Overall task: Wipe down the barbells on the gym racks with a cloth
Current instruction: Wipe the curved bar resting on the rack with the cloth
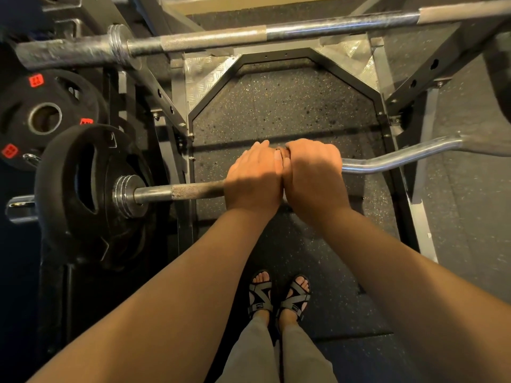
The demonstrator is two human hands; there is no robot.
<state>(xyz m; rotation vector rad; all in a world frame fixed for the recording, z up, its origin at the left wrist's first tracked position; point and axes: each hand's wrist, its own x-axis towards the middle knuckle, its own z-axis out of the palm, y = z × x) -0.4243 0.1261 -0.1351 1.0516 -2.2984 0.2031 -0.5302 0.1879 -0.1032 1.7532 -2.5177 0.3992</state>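
A chrome curl bar (392,161) lies across the rack in front of me, with a black weight plate (83,194) on its left sleeve. My left hand (253,178) lies over the bar's knurled middle, its fingers fairly straight and pointing forward. Right beside it and touching it, my right hand (313,175) grips the bar with curled fingers. A small dark strip (283,153) shows between the two hands; I cannot tell if it is the cloth. A straight barbell (210,40) rests higher on the rack, beyond my hands.
More black plates with red labels (44,117) hang at the left. The rack's steel uprights (409,78) and checker-plate base (204,76) frame a speckled rubber floor (284,106). My sandalled feet (279,297) stand just behind the bar.
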